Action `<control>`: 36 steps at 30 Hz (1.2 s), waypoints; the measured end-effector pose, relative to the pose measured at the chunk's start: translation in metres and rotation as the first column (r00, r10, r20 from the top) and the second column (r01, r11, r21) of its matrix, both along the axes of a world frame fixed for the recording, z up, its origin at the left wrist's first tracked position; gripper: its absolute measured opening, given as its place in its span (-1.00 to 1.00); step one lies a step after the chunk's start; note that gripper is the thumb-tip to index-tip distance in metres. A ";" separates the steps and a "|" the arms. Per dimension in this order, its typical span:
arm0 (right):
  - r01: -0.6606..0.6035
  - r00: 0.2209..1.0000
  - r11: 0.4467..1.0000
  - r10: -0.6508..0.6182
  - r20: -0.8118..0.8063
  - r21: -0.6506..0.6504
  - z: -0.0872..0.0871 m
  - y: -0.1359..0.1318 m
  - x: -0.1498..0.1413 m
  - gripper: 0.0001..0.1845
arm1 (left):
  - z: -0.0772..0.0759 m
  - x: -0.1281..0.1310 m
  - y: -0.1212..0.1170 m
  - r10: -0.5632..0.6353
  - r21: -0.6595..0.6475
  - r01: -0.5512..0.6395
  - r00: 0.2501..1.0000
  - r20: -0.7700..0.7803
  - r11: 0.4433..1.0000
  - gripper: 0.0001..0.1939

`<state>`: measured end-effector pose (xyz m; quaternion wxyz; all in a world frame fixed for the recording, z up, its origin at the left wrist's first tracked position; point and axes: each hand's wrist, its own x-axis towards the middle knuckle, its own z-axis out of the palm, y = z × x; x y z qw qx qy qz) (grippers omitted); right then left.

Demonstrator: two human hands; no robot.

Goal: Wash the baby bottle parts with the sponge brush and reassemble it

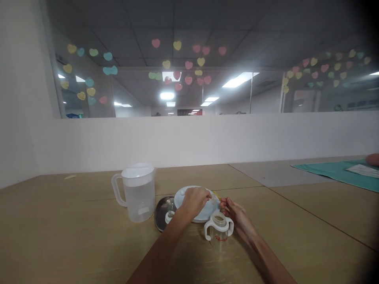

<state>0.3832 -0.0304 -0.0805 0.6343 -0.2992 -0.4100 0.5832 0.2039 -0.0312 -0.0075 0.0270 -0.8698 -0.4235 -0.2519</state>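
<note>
- Wall (189, 140): white, with a window band (130, 47) above; heart-shaped stickers (177, 45) in pink, yellow, green and blue on the glass; lit ceiling panels (240, 79) visible in it.
- Table (74, 236): tan top with dark seams; grey section at the rear right.
- Teal mat (331, 172): far right of the table, with a white item (364, 170) on it.
- Pitcher (139, 197): translucent, upright, white lid, handle to the left.
- Plate (201, 216): pale blue, behind the two-handled bottle.
- Metal tray (160, 215): between pitcher and plate, partly covered by the left forearm.
- Left hand (194, 200): over the plate; thumb and forefinger drawn together at the tips. Any item between them is too small to identify.
- Right hand (237, 215): at the plate's right side; fingers curled, tips near the thumb. Grip cannot be confirmed.
- Two-handled bottle (219, 229): upright on the table in front of the plate, near the right hand; open mouth, white handles, red lettering.
- Small bottle (171, 205): clear, with a white base part, at the tray, partly hidden.
- Yellow item (217, 195): thin, between the hands.
</note>
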 end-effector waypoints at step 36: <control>0.409 0.909 0.911 -0.403 -0.102 0.045 -0.017 0.018 0.048 -0.68 | 0.003 -0.027 0.036 0.069 -0.176 -0.009 0.940 0.335 0.984 -0.82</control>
